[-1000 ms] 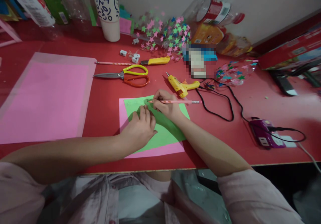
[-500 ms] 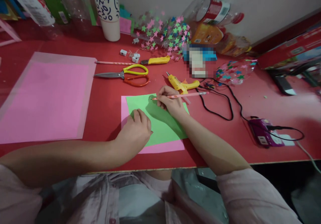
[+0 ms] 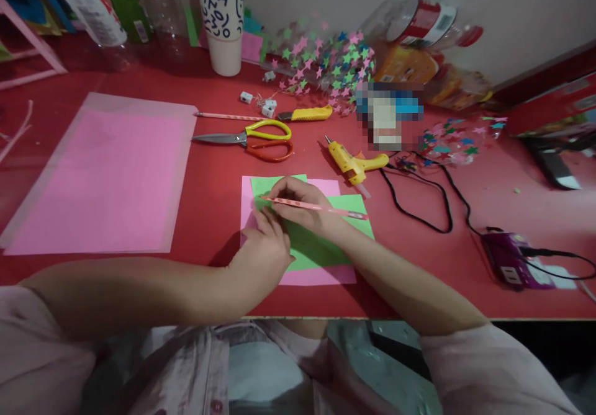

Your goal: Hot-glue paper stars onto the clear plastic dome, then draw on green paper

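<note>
My right hand (image 3: 302, 201) grips a pink patterned pencil (image 3: 345, 211), its tip down at the upper left part of a green sheet of paper (image 3: 321, 255). Below and left of it, my left hand (image 3: 264, 252) rests on the same sheet with its fingers stretched toward the pencil tip. The fingertips of both hands are close together. Under the green sheet lies a slightly larger pink sheet (image 3: 342, 276), showing along its edges. Any pencil marks near the tip are too small to make out.
Scissors (image 3: 244, 138), a second pencil (image 3: 228, 116), a yellow utility knife (image 3: 307, 113) and a yellow glue gun (image 3: 357, 163) lie beyond the paper. Large pink sheets (image 3: 107, 185) are at left. A purple power strip (image 3: 510, 260) with black cables stands at right; bottles line the back.
My right hand and pencil have moved down and left over the green sheet. My left fingers have stretched out toward the tip. The view has shifted slightly left.
</note>
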Available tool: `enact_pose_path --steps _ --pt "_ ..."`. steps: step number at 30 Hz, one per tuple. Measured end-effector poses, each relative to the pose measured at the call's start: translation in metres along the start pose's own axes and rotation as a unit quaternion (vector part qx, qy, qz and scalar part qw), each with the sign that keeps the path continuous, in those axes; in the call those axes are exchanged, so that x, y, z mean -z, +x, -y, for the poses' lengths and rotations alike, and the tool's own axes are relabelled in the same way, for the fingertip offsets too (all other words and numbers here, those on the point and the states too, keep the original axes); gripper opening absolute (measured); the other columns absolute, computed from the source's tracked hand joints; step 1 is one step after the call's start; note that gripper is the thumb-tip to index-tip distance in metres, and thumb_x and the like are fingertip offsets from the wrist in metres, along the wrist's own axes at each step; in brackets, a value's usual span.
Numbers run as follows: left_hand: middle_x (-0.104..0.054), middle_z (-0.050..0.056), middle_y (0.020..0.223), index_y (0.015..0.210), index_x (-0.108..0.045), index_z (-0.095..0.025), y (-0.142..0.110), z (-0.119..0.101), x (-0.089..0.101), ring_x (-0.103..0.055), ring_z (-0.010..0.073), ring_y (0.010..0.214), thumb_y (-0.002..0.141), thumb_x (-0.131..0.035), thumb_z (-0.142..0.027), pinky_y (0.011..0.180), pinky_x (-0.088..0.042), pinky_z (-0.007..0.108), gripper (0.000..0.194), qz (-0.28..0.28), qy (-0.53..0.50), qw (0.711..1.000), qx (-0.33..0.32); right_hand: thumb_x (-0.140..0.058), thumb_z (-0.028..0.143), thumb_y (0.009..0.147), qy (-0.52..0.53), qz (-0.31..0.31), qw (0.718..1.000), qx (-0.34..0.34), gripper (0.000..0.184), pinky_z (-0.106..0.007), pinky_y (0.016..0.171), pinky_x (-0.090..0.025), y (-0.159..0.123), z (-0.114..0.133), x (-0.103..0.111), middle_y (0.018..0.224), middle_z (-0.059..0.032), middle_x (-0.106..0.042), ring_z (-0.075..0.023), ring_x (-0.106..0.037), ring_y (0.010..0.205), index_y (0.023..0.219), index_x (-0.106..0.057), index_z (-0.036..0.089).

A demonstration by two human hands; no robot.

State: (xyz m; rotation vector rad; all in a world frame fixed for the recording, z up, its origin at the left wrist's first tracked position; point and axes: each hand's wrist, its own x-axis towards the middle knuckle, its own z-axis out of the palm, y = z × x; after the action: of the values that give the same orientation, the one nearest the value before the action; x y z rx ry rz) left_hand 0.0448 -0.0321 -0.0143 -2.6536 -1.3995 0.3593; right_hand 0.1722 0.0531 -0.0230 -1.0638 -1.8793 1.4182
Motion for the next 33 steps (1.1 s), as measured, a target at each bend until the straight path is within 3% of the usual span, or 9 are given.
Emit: enact_pose_path --steps 5,16,23,27,30,33 --pt "-0.057 0.043 0.117 0.123 -0.055 0.009 -0.001 -0.001 0.002 -0.065 0.0466 0.102 0.095 -0.044 -0.041 0.057 -0.057 0.041 0.058 0.022 0.003 1.000 0.013 -0.058 0.021 0.074 -0.031 -0.063 0.997 0.012 0.008 -0.023 0.051 -0.032 0.005 -0.012 -0.008 0.061 0.0055 -0.050 -0.0081 -0.041 0.054 0.070 -0.050 0.021" --pt "-0.061 0.038 0.115 0.121 -0.057 0.004 0.003 -0.007 -0.001 -0.067 0.0443 0.097 0.094 -0.046 -0.044 0.063 -0.056 0.046 0.056 0.015 0.032 0.999 0.014 -0.058 0.025 0.077 -0.045 -0.030 0.998 0.023 0.010 -0.024 0.051 -0.033 0.007 -0.015 -0.007 0.061 0.0049 -0.051 -0.0086 -0.042 0.054 0.070 -0.051 0.021" --pt "-0.070 0.029 0.092 0.104 -0.065 0.004 0.003 0.019 0.005 -0.069 0.0291 0.072 0.092 -0.052 -0.033 0.054 -0.049 0.032 0.041 0.003 0.040 0.998 -0.057 -0.058 0.024 0.075 0.003 -0.046 0.999 -0.017 0.010 -0.024 0.049 -0.034 0.008 -0.014 -0.005 0.057 0.0052 -0.051 -0.0097 -0.045 0.053 0.069 -0.050 0.021" --pt "-0.069 0.021 0.089 0.100 -0.067 -0.002 -0.003 0.039 -0.006 -0.066 0.0279 0.080 0.095 -0.046 -0.036 0.063 -0.050 0.034 0.041 -0.087 0.048 0.987 -0.130 -0.057 0.023 0.076 -0.009 -0.051 0.999 -0.011 0.008 -0.024 0.052 -0.036 0.008 -0.013 -0.006 0.060 0.0049 -0.053 -0.0101 -0.047 0.055 0.072 -0.051 0.022" --pt "-0.069 0.021 0.098 0.105 -0.066 -0.002 -0.011 0.049 -0.019 -0.065 0.0262 0.085 0.098 -0.036 -0.042 0.070 -0.050 0.034 0.051 -0.142 0.066 0.977 -0.145 -0.057 0.019 0.075 -0.042 -0.059 0.997 0.013 0.008 -0.024 0.052 -0.034 0.006 -0.011 -0.007 0.062 0.0047 -0.053 -0.0095 -0.045 0.056 0.070 -0.051 0.021" --pt "-0.070 0.021 0.107 0.109 -0.066 -0.003 -0.017 0.053 -0.029 -0.065 0.0268 0.097 0.097 -0.038 -0.045 0.081 -0.050 0.034 0.051 -0.186 0.053 0.974 -0.122 -0.057 0.018 0.076 -0.057 -0.056 0.997 0.021 0.009 -0.023 0.051 -0.032 0.006 -0.011 -0.007 0.060 0.0051 -0.052 -0.0087 -0.043 0.054 0.069 -0.051 0.021"
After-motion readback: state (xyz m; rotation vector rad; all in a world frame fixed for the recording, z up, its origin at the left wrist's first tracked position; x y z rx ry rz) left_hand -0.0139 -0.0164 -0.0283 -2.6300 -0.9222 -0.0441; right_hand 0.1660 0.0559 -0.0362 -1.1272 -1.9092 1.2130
